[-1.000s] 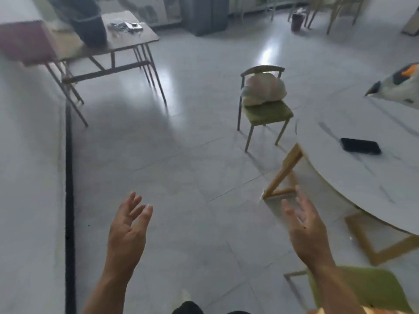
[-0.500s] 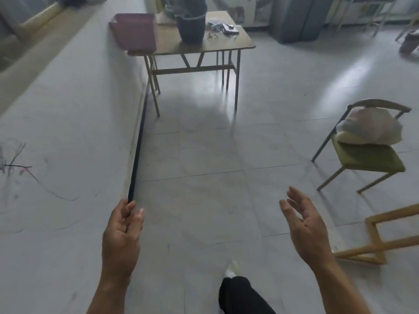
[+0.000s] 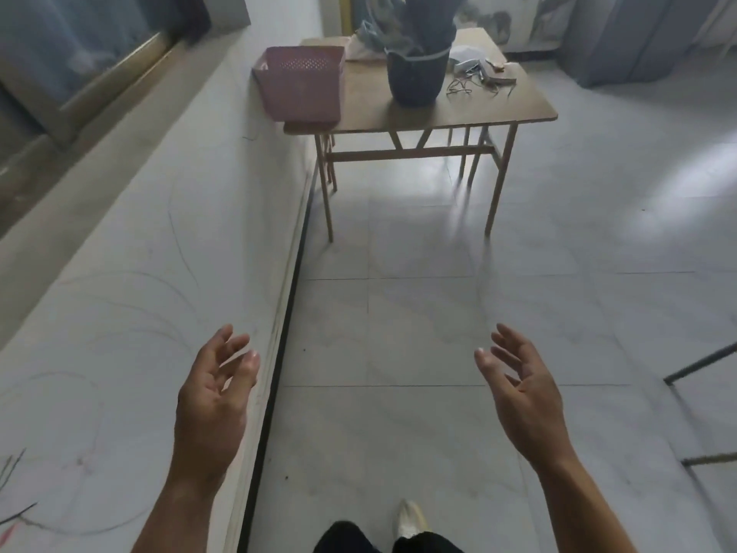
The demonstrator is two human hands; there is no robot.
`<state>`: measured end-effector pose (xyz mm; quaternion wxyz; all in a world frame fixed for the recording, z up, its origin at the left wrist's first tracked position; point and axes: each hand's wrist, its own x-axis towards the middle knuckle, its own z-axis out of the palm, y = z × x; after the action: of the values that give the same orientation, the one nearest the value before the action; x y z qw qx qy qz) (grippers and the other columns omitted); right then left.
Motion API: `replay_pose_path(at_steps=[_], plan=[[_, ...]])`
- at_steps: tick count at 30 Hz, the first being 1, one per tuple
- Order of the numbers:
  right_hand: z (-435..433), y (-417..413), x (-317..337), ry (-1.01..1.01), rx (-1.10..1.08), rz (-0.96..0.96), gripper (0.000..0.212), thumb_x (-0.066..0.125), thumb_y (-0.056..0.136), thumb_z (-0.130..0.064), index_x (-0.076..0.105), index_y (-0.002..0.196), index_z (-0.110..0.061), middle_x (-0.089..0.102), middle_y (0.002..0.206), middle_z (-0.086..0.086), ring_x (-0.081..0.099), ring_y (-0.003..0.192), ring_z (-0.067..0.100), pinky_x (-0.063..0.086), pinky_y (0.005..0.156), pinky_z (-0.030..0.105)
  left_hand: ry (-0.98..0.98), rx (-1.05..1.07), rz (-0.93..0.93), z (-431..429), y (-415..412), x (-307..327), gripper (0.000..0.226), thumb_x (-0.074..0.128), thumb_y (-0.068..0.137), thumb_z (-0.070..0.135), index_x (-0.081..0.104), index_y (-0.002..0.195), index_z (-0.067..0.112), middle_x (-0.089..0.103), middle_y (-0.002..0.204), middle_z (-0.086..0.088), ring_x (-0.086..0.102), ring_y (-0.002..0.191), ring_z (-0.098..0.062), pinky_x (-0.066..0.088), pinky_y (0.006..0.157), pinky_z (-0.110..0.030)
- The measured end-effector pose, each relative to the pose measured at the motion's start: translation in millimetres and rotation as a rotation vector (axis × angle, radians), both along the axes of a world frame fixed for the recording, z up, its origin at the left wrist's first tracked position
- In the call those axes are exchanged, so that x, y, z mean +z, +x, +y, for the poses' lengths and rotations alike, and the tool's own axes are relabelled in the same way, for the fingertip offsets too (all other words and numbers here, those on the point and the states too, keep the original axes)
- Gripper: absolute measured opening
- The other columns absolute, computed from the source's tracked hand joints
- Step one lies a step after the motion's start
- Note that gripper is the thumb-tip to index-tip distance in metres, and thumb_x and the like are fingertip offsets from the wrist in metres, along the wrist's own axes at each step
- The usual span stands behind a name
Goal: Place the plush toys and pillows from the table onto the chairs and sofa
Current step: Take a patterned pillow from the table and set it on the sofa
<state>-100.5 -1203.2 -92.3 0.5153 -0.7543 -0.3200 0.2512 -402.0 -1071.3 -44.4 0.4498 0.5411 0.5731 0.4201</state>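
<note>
No plush toy or pillow shows anywhere in view, so where they lie cannot be told, nor how many already sit on chairs or the sofa. As a judgement, this looks like a moment between carries: both hands are free, and the person stands on the tiled floor [image 3: 399, 313] with one pale shoe [image 3: 408, 518] below and between the wrists. At least one more pick-up seems likely, though the frame alone cannot settle it.

The left hand [image 3: 211, 397] is released, palm turned inward, fingers loosely spread and slightly bent, holding nothing and touching nothing. The right hand [image 3: 522, 389] mirrors it, fingers straighter and fanned, also holding nothing. The two are well apart, with bare floor between them.

Well ahead of both hands stands a brown table [image 3: 498, 109]. It carries a pink basket [image 3: 301, 83] ahead of the left hand, a dark bucket [image 3: 416, 75] stuffed with cloth, and small clutter ahead of the right hand; nothing on it reads as a toy or pillow. A white wall [image 3: 139, 273] runs just beside the left hand's outer side. A dark chair leg [image 3: 702, 363] pokes in beyond the right hand; its seat is out of frame.
</note>
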Motion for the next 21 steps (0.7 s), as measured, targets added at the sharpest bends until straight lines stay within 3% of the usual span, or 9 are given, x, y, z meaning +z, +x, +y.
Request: replay_pose_path(at_steps=[3, 9, 15, 17, 21], plan=[[89, 13, 9, -0.018, 0.067, -0.042, 0.054, 0.066, 0.095, -0.03, 0.049, 0.145, -0.025, 0.059, 0.137, -0.007, 0.06, 0.122, 0.007, 0.048, 0.078, 0.001, 0.003, 0.036, -0.043, 74, 13, 0, 0.041, 0.062, 0.1, 0.023, 0.053, 0.139, 0.032, 0.067, 0.126, 0.014, 0.064, 0.12, -0.013, 0.051, 0.105, -0.053], [283, 44, -7, -0.041, 0.048, -0.084, 0.053, 0.065, 0.095, -0.029, 0.049, 0.145, -0.023, 0.06, 0.137, -0.005, 0.06, 0.123, 0.01, 0.045, 0.076, -0.003, -0.062, 0.039, -0.067, 257, 52, -33, 0.055, 0.063, 0.085, 0.041, 0.054, 0.139, 0.034, 0.067, 0.126, 0.014, 0.064, 0.118, -0.005, 0.049, 0.107, -0.052], [462, 77, 16, -0.033, -0.009, -0.107, 0.057, 0.063, 0.096, -0.031, 0.045, 0.148, -0.022, 0.055, 0.142, -0.006, 0.057, 0.122, 0.008, 0.047, 0.076, 0.002, -0.042, -0.073, -0.05, 463, 96, -22, 0.043, 0.065, 0.096, 0.029, 0.052, 0.137, 0.033, 0.065, 0.126, 0.013, 0.063, 0.118, -0.008, 0.05, 0.105, -0.053], [509, 93, 26, -0.025, -0.046, -0.106, 0.056, 0.063, 0.096, -0.031, 0.044, 0.148, -0.022, 0.055, 0.143, -0.006, 0.057, 0.122, 0.007, 0.045, 0.08, 0.005, -0.03, -0.103, -0.038, 526, 117, -8, 0.045, 0.065, 0.092, 0.034, 0.053, 0.135, 0.033, 0.065, 0.125, 0.014, 0.063, 0.117, -0.007, 0.051, 0.105, -0.052], [585, 133, 32, -0.008, -0.139, -0.07, 0.056, 0.063, 0.095, -0.034, 0.045, 0.148, -0.024, 0.055, 0.143, -0.007, 0.057, 0.122, 0.007, 0.044, 0.082, 0.009, -0.003, -0.186, -0.007, 626, 166, 4, 0.04, 0.06, 0.101, 0.022, 0.052, 0.139, 0.03, 0.064, 0.128, 0.011, 0.062, 0.12, -0.014, 0.051, 0.105, -0.052]])
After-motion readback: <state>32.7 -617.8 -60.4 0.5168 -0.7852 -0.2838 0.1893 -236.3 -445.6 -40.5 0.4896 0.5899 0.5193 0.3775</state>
